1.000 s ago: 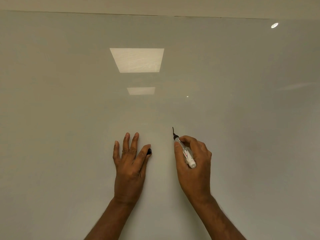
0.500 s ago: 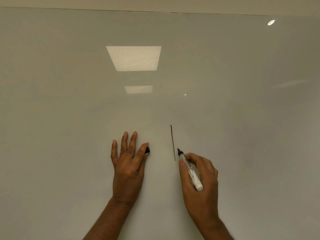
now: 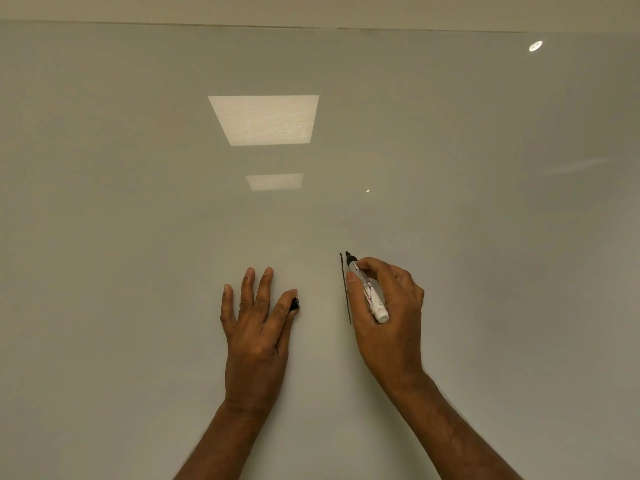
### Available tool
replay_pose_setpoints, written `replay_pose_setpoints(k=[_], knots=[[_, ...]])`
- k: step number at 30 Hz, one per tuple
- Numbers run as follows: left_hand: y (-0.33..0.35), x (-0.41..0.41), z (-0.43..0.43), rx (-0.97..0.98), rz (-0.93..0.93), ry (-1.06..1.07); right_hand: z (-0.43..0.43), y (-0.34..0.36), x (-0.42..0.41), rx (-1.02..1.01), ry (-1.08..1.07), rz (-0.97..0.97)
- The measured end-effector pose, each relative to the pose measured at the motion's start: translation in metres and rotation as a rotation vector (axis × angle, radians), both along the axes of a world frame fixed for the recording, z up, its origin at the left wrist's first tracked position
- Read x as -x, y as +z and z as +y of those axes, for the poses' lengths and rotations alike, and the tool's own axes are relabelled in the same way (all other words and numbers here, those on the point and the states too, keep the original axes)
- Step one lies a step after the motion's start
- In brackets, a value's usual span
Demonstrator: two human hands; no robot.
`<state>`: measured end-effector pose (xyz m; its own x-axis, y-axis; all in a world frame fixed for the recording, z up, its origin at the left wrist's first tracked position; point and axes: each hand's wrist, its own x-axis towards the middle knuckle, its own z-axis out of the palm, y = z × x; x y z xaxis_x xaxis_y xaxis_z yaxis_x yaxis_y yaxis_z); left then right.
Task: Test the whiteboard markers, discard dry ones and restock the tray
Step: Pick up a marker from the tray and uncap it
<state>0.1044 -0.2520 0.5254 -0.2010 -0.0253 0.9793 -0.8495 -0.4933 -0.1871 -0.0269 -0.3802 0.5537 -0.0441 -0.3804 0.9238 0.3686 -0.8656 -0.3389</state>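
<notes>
White, black-tipped marker (image 3: 372, 299) back up beside thin dark line (image 3: 343, 271)

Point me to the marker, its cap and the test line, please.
marker (image 3: 375, 306): head view, white barrel near its rear end.
cap (image 3: 295, 304): head view, its visible black end.
line (image 3: 343, 268): head view, its upper stretch.

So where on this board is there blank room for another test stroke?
Blank: the whiteboard above both hands, and right of the right hand. Tight: the strip between the left hand, pinching a cap, and the drawn line beside the marker.
</notes>
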Motion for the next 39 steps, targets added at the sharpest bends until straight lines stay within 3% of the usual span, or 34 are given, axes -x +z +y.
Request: replay_pose_setpoints(k=[16, 23, 33, 35, 39], knots=[[0.000, 0.000, 0.001, -0.004, 0.014, -0.003, -0.003, -0.094, 0.008, -0.111, 0.025, 0.066], [-0.001, 0.000, 0.001, -0.008, 0.023, -0.016, 0.011, -0.099, 0.032, -0.248, 0.254, 0.043], [-0.031, 0.035, 0.029, -0.053, 0.102, -0.118, 0.055, -0.112, 0.064, -0.206, 0.500, 0.161], [-0.040, 0.053, 0.035, -0.027, 0.192, -0.206, 0.063, -0.116, 0.066, -0.195, 0.542, 0.199], [-0.052, 0.091, 0.046, 0.069, 0.580, -0.513, 0.078, -0.120, 0.073, -0.174, 0.564, 0.238]])
